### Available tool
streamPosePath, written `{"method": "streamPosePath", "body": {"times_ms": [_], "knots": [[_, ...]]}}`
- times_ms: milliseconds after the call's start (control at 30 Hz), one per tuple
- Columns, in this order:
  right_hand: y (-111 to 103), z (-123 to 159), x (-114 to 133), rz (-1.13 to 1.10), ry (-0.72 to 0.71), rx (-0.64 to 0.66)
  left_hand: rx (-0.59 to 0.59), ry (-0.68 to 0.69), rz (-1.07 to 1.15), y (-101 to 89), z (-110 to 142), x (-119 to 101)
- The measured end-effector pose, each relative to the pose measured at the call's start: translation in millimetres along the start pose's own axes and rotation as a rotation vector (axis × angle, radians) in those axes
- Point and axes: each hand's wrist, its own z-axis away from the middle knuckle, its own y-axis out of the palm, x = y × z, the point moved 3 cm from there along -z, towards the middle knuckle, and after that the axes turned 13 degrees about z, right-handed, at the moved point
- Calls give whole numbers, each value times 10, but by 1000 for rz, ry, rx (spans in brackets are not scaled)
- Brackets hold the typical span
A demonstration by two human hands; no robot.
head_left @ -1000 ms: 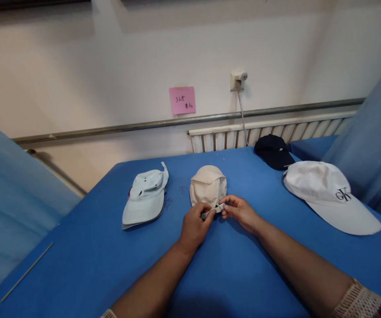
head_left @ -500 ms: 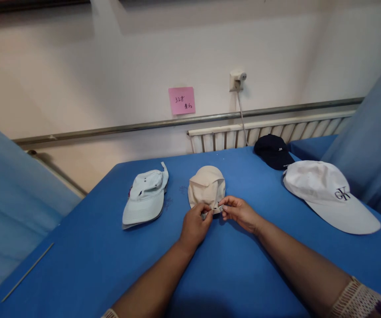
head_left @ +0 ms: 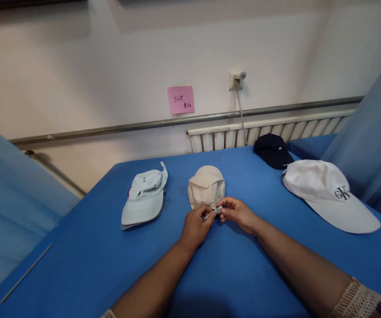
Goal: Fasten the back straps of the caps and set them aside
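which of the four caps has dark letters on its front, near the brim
The large white cap at far right, overlapping the navy one; its lettering is much bigger than any other's

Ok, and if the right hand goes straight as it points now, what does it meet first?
The right hand would first meet the beige baseball cap's back strap, at its fingertips; depth there is unclear.

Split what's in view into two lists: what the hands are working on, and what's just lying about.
Being worked on:
- beige cap
- its strap, between the fingers of the left hand and right hand

Lying about:
- pale blue cap
- white cap
- dark cap
- thin stick
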Motion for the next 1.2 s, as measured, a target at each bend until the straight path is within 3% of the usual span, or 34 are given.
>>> {"method": "streamPosePath", "body": {"times_ms": [100,233,400,533,967,1200], "knots": [[-11,-23,-61,125,-15,6,5,-10,27,-2,-6,45],[-68,-22,-82,524,-63,-120,11,-13,57,-4,-15,73],[-20,60,80,1070,-160,-125,12,-33,80,0,-22,89],[58,97,188,1285,-200,-109,13,-40,81,6,-22,101],[99,72,167,1234,-249,-92,17,-87,155,28,-14,145],[69,62,171,1165,-252,-134,67,-34,137,-50,-8,-32]]}}
